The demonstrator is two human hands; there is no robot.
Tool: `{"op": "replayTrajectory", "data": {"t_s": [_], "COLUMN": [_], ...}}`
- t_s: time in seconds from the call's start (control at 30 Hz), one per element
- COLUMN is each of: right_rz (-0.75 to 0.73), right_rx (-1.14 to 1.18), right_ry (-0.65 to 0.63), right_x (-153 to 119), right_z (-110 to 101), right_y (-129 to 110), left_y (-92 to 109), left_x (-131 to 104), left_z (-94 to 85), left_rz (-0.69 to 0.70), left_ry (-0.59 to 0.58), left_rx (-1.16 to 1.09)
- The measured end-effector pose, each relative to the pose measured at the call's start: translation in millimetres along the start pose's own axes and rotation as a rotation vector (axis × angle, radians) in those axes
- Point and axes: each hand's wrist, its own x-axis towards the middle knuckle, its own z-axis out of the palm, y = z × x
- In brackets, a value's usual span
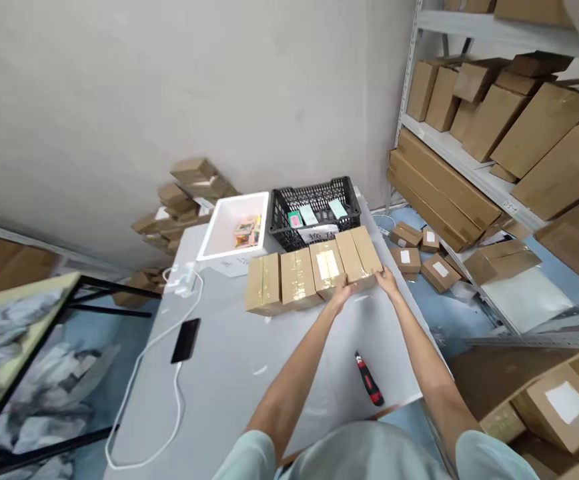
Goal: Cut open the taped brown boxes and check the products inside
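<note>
A row of brown cardboard boxes stands side by side on the white table (229, 353). At its right end is a cardboard box (358, 253) with a seam down its top. My left hand (342, 293) grips the near left corner of that box, and my right hand (386, 280) grips its near right corner. Left of it sits a taped box with a white label (327, 265), close by my left hand. Two more taped boxes, a middle one (298, 277) and a left one (263, 283), continue the row. A red and black utility knife (368, 380) lies nearer to me.
Behind the row are a white foam box (207, 250) with colourful small packs and a black crate (352, 200) holding cards. A phone (186, 341) and white cable lie on the left. Shelves (449, 150) of cartons stand right; boxes (439, 272) lie on the floor.
</note>
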Motion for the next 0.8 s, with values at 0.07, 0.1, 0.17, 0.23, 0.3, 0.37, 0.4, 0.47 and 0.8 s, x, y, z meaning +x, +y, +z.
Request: {"op": "replayTrajectory", "data": {"t_s": [0.07, 0.1, 0.17, 0.23, 0.3, 0.37, 0.4, 0.47, 0.8], "right_rz": [-0.008, -0.014, -0.026, -0.062, -0.154, -0.279, -0.334, -0.394, -0.189], "right_rx": [0.028, 0.039, 0.052, 0.051, 0.04, 0.023, 0.016, 0.01, 0.128], "right_ry": [0.013, 0.025, 0.053, 0.091, 0.144, 0.199, 0.219, 0.23, 0.062], "right_x": [-1.0, -2.8, -10.0, -25.7, -54.3, -97.4, -123.6, -181.6, -423.8], "right_z": [0.2, -1.6, -10.2, -24.9, -42.8, -59.2, -65.3, -70.8, 39.4], "right_y": [-4.4, -5.8, -6.6, -5.2, -3.5, -4.7, -6.8, -13.0, 20.3], "left_y": [4.9, 6.9, 10.2, 13.7, 17.4, 20.4, 21.1, 20.4, -31.4], "left_x": [1.7, -0.1, -7.4, -17.6, -29.4, -43.1, -51.1, -70.1, -175.3], "left_z": [4.4, 5.2, 4.4, 0.9, -5.8, -15.8, -21.9, -35.7, -155.6], "left_rz": [-0.043, -0.05, -0.029, 0.014, 0.07, 0.124, 0.15, 0.211, 0.396], "left_ry": [0.034, 0.047, 0.054, 0.053, 0.052, 0.051, 0.051, 0.055, 0.103], "left_rx": [0.031, 0.045, 0.059, 0.057, 0.045, 0.022, 0.012, 0.019, 0.205]}}
